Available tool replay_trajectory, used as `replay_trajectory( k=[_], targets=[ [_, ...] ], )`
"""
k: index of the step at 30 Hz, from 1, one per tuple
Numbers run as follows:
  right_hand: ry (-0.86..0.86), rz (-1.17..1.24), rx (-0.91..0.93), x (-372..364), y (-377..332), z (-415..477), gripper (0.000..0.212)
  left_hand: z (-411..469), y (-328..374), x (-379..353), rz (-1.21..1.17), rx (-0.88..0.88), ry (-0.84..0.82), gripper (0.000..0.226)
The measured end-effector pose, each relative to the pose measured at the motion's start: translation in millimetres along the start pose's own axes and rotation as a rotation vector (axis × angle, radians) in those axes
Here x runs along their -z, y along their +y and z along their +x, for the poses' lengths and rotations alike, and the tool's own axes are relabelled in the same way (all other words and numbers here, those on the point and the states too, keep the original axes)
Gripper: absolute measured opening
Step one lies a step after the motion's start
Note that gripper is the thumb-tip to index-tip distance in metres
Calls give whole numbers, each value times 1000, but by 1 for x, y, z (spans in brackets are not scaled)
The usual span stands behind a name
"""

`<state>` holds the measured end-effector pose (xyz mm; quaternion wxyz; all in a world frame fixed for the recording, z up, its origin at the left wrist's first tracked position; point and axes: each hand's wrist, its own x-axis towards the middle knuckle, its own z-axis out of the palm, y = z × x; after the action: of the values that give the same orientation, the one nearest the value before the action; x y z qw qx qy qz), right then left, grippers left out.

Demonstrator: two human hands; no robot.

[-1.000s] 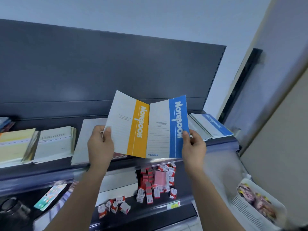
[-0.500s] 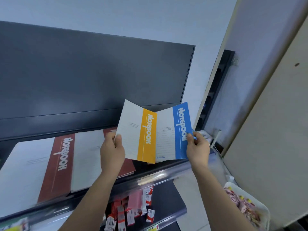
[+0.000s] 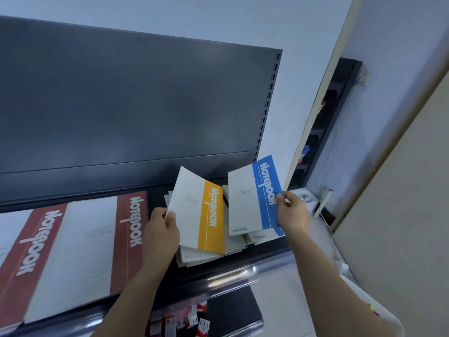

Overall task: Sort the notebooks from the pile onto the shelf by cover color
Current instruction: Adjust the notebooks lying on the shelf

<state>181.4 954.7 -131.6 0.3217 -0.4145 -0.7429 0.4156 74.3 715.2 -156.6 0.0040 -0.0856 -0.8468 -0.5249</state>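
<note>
Left hand (image 3: 160, 235) pinches the yellow notebook (image 3: 201, 215) by its white edge, thumb on top, and holds it tilted just over a messy pile (image 3: 206, 257) on the shelf (image 3: 230, 276). Right hand (image 3: 290, 214) grips the blue notebook (image 3: 255, 198) at its blue strip, over another stack (image 3: 263, 237) at the shelf's right end. There's a small gap between the two. Red notebooks (image 3: 128, 239) lie flat to the left, and there are little boxes (image 3: 201, 324) on the shelf below.

yellow notebook (image 3: 202, 215) and blue notebook (image 3: 257, 198) now pulled apart, no longer overlapping; view swung right; pile (image 3: 213, 251) beneath revealed
</note>
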Motion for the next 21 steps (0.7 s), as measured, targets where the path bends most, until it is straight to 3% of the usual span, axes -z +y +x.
replay_trajectory(
  k=[4,12,21],
  targets=[
    [-128,-73,-44,5,19,25,22,-12,7,-10,39,75,36,15],
    [-394,-413,-24,19,37,48,37,-46,24,-28,381,100,77,44],
    [-425,-650,185,26,44,48,40,-68,28,-40,838,82,118,55]
  ],
)
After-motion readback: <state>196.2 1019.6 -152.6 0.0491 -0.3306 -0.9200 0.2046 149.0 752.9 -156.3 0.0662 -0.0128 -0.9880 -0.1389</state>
